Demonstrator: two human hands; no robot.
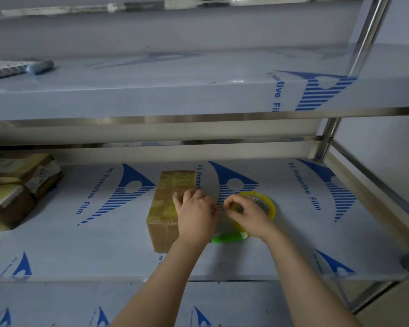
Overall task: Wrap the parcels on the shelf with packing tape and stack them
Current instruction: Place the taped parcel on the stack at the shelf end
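I am pressing my left hand [194,213] flat on the right side of the brown cardboard parcel [168,208], fingers stretched over its top and not curled round it. The parcel is lying near the middle of the film-covered steel shelf [293,232], its top already glossy with bands of tape. My right hand [246,213] is pinching, thumb against forefinger, at the left side of the yellow-rimmed roll of clear packing tape [268,204] just right of the parcel (whether I am holding the loose end or the rim itself, I cannot tell). I am judging the parcel to be stiff and fairly light, its taped faces slick, so I am favouring a hold across the bare cardboard end nearest me or by two opposite edges. The tape will be clinging to itself, so it needs keeping taut. A green plastic cutter [229,237] is lying just near of my hands, and the pile of brown taped parcels [14,185] is waiting far left.
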